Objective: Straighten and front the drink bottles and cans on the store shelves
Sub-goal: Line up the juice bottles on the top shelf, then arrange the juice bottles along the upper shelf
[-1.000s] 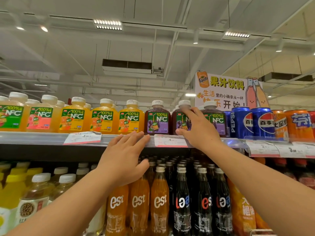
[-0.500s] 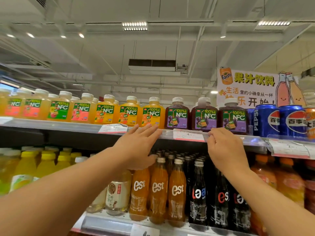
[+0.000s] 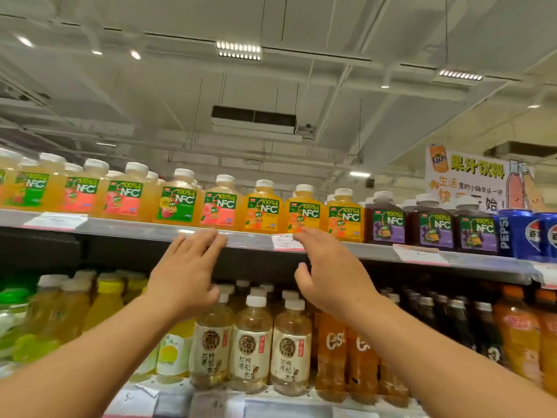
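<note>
Both hands have shifted leftward along the top shelf [image 3: 126,229] since the earlier frames; the right hand [image 3: 333,276], then at the dark grape NFC bottles [image 3: 434,226], is now off them and sits below the orange NFC bottles [image 3: 303,214].

Largest first. The top shelf carries one long run of NFC juice bottles at its front edge: pale and peach ones [image 3: 174,203] to the left, orange in the middle, grape to the right, then blue Pepsi cans [image 3: 526,233]. Labels in this front row face outward and stand level, so the stretch in view looks largely fronted. Judged from this, the hands are moving on to the orange and peach section, which is not yet touched. The lower shelf, with tea bottles [image 3: 251,345] and dark and orange soda bottles, appears orderly at the front.

The left hand [image 3: 184,276] is spread, fingers straight, fingertips at the shelf lip and holding nothing. The right hand is likewise loosely spread, fingertips near a price tag [image 3: 283,241], gripping nothing.

Hard to assess: rows behind the front bottles are mostly hidden, the far left is blurred, the cans are cut by the right edge, and whether the fingertips touch the shelf lip cannot be told.
</note>
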`<state>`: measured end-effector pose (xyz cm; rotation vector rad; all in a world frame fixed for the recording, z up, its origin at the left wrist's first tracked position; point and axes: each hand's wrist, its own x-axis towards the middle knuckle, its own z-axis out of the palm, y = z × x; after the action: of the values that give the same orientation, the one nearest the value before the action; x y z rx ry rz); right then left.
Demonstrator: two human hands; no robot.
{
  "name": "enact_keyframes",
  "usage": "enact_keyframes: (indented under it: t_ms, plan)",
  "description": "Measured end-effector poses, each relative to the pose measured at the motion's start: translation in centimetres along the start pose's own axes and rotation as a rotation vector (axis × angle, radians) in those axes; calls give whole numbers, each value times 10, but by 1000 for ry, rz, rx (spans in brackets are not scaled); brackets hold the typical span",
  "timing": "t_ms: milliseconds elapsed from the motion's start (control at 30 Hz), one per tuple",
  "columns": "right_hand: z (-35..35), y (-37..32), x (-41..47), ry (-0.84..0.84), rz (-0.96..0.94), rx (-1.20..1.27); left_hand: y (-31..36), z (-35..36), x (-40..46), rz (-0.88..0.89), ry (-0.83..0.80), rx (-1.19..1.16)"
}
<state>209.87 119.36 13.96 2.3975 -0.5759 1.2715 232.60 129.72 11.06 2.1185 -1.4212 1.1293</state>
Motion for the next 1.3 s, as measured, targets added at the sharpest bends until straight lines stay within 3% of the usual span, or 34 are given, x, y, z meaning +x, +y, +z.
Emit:
enact_keyframes:
  t_ms: [167, 300, 433, 533, 667, 900, 1067, 1300]
  plan:
    - [42, -65, 39, -89, 20, -27, -7, 6, 4, 68, 24, -53]
    - [69, -77, 36, -153, 72, -226, -15, 3, 5, 128, -23, -76]
    - [75, -80, 36, -117, 101, -227, -30, -2, 6, 179, 10, -36]
    - [78, -80, 35, -104, 92, -229, -72, -4, -2, 43, 70, 63]
    - [88, -74, 33, -62, 74, -231, -128, 1, -17, -105, -32, 234]
    - [89, -76, 32, -25, 103, -228, -125, 12, -16, -124, 15, 140]
    - [87, -91, 35, -31, 202, -301, -140, 15, -16, -41, 10, 123]
    - [107, -183, 78, -72, 93, -181, -156, 15, -12, 98, 27, -51]
